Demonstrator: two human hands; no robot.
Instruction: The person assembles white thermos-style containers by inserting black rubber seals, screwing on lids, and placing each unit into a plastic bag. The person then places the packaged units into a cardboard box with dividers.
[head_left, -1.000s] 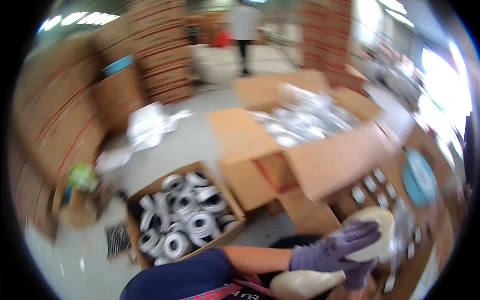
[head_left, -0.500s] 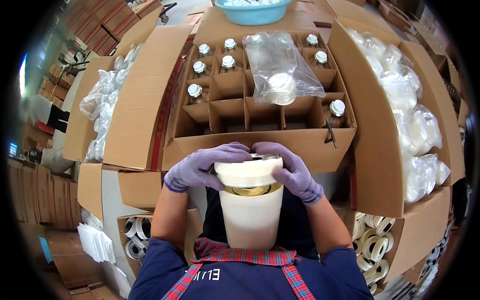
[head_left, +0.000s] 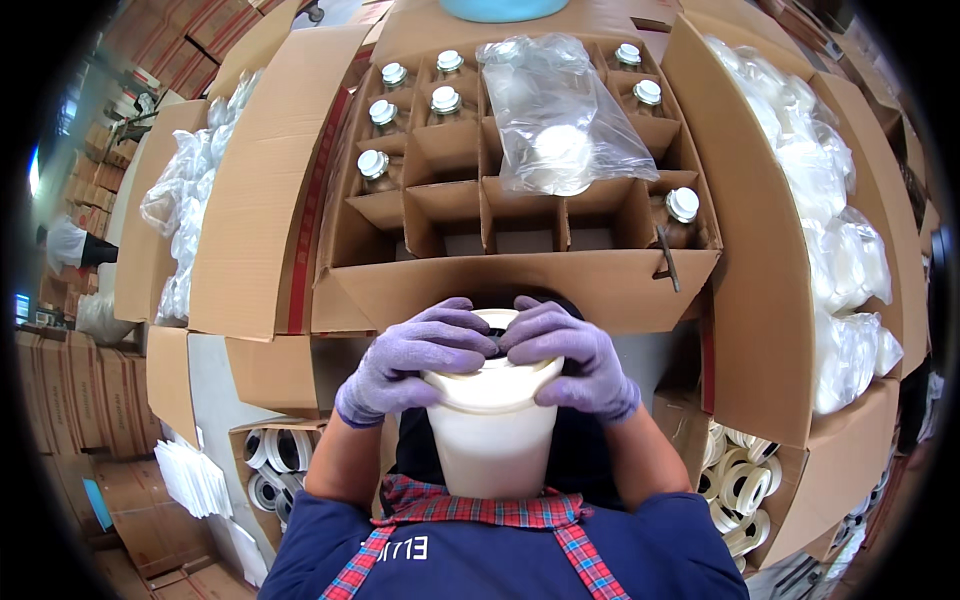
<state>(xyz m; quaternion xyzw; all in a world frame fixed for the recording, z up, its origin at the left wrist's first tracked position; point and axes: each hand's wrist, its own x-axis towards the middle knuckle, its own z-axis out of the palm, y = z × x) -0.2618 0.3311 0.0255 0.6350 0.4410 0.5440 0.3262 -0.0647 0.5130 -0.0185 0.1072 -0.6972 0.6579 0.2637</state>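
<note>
A cream-white tub point(head_left: 493, 455) stands upright close against my apron, narrowing toward its base. On its mouth sits a white lid point(head_left: 490, 392) with a dark centre, partly covered by my fingers. My left hand point(head_left: 418, 357), in a purple glove, is closed round the lid's left side, its thumb at the rim. Gloved the same way, my right hand point(head_left: 578, 357) curls over the right side with its fingertips near the dark centre. The tub's inside is hidden.
Just beyond my hands, a divided carton point(head_left: 520, 275) holds several white-capped bottles, with a clear plastic bag point(head_left: 560, 110) across its dividers. A metal rod point(head_left: 668, 260) hangs over its near edge. Boxes of bagged white pieces point(head_left: 855, 260) flank it; white rings point(head_left: 745, 490) fill a lower box.
The lid was tilted above the tub with a yellowish inside showing; now it lies down on the mouth. My hands have shifted over its top, and the view has moved slightly.
</note>
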